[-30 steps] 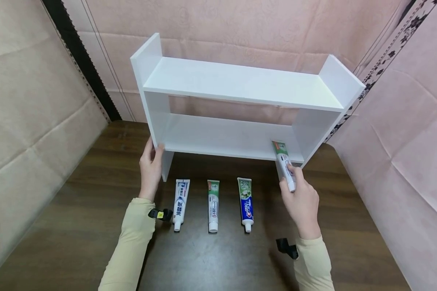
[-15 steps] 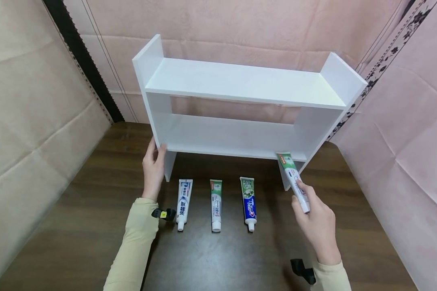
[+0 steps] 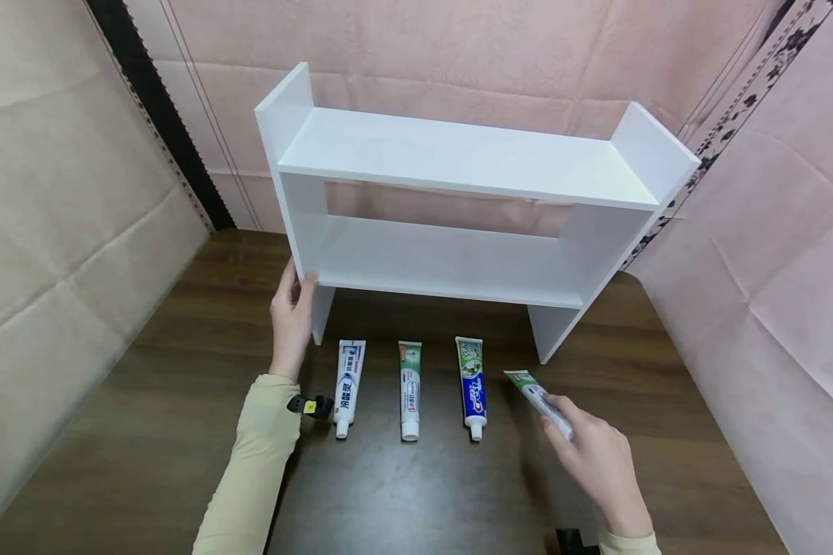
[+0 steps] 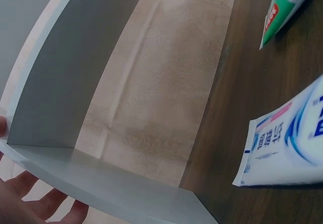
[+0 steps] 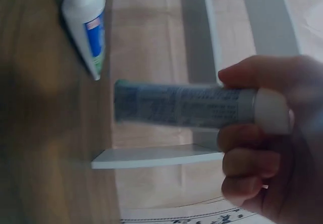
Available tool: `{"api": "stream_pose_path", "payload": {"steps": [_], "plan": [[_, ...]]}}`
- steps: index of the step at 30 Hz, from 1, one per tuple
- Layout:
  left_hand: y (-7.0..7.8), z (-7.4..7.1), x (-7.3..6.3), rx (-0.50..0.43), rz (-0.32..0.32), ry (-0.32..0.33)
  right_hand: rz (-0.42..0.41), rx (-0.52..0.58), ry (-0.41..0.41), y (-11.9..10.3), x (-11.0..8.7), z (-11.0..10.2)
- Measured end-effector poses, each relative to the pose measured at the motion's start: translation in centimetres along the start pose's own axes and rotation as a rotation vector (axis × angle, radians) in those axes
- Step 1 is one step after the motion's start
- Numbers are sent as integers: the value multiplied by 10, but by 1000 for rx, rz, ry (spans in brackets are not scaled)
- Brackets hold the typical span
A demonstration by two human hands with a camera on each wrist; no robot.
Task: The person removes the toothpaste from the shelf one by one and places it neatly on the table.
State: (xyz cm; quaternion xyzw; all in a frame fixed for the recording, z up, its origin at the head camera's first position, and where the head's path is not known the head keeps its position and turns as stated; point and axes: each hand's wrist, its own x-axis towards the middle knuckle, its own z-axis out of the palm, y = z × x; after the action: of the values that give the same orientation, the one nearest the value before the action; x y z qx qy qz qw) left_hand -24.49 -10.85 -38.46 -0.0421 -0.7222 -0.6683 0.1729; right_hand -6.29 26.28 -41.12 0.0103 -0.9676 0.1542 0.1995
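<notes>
My left hand [image 3: 291, 327] grips the lower left side panel of a white two-tier shelf [image 3: 451, 258], thumb at the front and fingers behind the panel in the left wrist view. In my right hand [image 3: 600, 459] is a green and white toothpaste tube [image 3: 536, 395], pinched near its cap end, above the table right of the shelf's front. The right wrist view shows that tube [image 5: 176, 105] level across, its white cap toward the palm. Three more tubes lie in a row before the shelf: a blue and white one [image 3: 348, 385], a green and white one [image 3: 409, 391] and a blue and green one [image 3: 472, 389].
The shelf stands on a dark wooden table [image 3: 389, 501], its right leg panel [image 3: 551, 327] reaching down behind the held tube. Pale cloth walls [image 3: 757, 270] enclose the table at the back and both sides.
My right hand has drawn the toothpaste tube from the lower tier's right end down and toward me, near the table. My left hand keeps its grip on the shelf.
</notes>
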Motion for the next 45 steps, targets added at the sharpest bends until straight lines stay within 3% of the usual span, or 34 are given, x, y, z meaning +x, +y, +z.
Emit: {"api": "stream_pose_path", "payload": {"steps": [6,13,17,20,24,30,37,42,45], "plan": [[0,0,-1,10,0,3,162,-15,-175,13,5,14],[0,-1,-1,17,-10,16,161,8,-336,24,10,31],[0,-1,-1,20,-13,14,237,58,-511,26,13,39],[1,-2,-2,22,-13,17,285,77,-584,26,16,43],[-3,-4,-2,9,-24,25,289,79,-591,26,19,45],[-29,-5,7,7,-2,40,279,64,-590,22,22,48],[-3,-2,-4,-9,-28,12,282,55,-603,21,23,48],[-8,-3,0,-23,-36,-15,281,51,-616,23,22,49],[-20,-3,5,-44,-57,-14,265,57,-618,24,21,50]]}}
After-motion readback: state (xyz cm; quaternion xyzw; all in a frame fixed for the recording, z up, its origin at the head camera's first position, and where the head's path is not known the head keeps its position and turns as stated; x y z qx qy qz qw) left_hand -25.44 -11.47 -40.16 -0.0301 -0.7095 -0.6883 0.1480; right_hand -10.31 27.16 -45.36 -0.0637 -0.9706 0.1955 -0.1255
